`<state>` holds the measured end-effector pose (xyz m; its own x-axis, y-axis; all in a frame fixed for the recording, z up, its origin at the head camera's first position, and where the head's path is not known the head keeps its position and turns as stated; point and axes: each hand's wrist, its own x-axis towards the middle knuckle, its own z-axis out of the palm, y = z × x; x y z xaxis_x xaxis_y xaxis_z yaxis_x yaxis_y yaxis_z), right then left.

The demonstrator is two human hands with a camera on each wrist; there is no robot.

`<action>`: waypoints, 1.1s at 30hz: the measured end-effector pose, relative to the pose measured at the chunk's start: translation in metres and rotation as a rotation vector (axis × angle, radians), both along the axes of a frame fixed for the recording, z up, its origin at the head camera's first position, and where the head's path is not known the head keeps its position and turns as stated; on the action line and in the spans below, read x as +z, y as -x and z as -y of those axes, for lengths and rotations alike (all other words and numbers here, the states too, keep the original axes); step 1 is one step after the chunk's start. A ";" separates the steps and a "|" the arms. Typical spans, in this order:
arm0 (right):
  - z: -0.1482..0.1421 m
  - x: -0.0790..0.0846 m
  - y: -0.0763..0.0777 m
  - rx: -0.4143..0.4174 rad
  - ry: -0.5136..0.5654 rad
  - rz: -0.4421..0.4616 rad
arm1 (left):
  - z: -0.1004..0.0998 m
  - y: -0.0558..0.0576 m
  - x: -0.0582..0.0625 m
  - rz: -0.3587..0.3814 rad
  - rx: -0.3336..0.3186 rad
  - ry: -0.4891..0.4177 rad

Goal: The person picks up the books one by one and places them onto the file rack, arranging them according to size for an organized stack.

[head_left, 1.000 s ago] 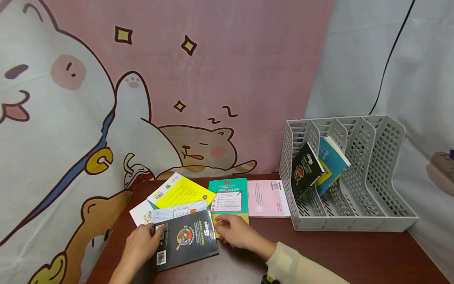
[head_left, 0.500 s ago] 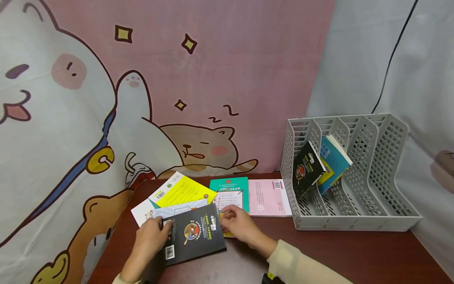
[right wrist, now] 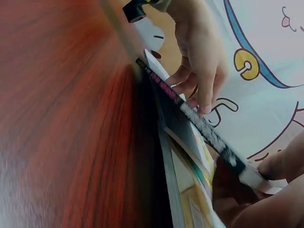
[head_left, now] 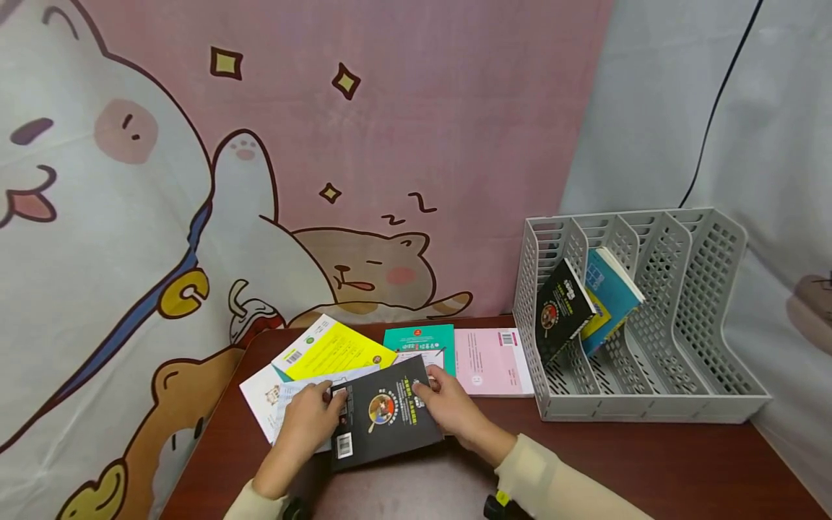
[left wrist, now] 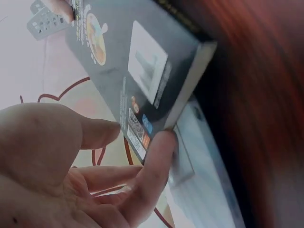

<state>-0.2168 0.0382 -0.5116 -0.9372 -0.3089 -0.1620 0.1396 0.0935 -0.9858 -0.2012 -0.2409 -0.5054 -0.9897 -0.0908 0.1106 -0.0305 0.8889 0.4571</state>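
A black book (head_left: 383, 415) with a barcode and a round cartoon picture is held between both hands, tilted above the table. My left hand (head_left: 310, 415) pinches its left edge, thumb on the cover; in the left wrist view the index finger (left wrist: 154, 175) lies along the book's end. My right hand (head_left: 455, 408) grips the right edge with the thumb on top and the other fingers behind. Seen from the right wrist, the black book's spine (right wrist: 204, 128) runs between the two hands. Under and behind it lie a yellow book (head_left: 334, 350), a white book (head_left: 263, 401) and a green book (head_left: 422, 338).
Beside the green book lies a pink book (head_left: 490, 361), reaching the grey perforated file rack (head_left: 650, 409) at the right. Another black book (head_left: 562, 310) and a blue book (head_left: 611, 296) lean in the rack's left compartments. A printed cloth (head_left: 455, 144) hangs behind the brown table (head_left: 585, 462).
The black book has moved right and up off the pile with my left hand. My right hand, earlier beside it over the green book, now grips its right edge.
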 end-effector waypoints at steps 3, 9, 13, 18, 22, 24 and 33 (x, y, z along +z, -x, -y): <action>-0.009 0.003 0.003 0.010 0.008 -0.030 | -0.011 0.005 0.004 0.004 -0.016 -0.033; -0.034 0.020 0.016 -0.092 0.089 -0.084 | -0.033 0.020 0.018 0.003 -0.012 -0.128; -0.054 0.037 0.022 -0.177 0.168 -0.110 | -0.048 0.030 0.030 -0.005 -0.037 -0.255; -0.079 0.058 0.022 -0.225 0.228 -0.126 | -0.067 0.038 0.046 0.028 -0.196 -0.540; -0.096 0.069 0.019 -0.217 0.231 -0.108 | -0.083 0.042 0.057 0.101 -0.283 -0.792; -0.103 0.071 0.017 -0.212 0.218 -0.093 | -0.091 0.043 0.060 0.122 -0.287 -0.861; -0.118 0.069 0.014 -0.264 0.071 -0.054 | -0.122 0.041 0.056 0.001 -0.318 -0.793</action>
<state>-0.2310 0.1559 -0.4423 -0.9934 -0.0621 -0.0960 0.0967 -0.0089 -0.9953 -0.2419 -0.1188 -0.4495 -0.9814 0.1409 0.1307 0.1653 0.2725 0.9478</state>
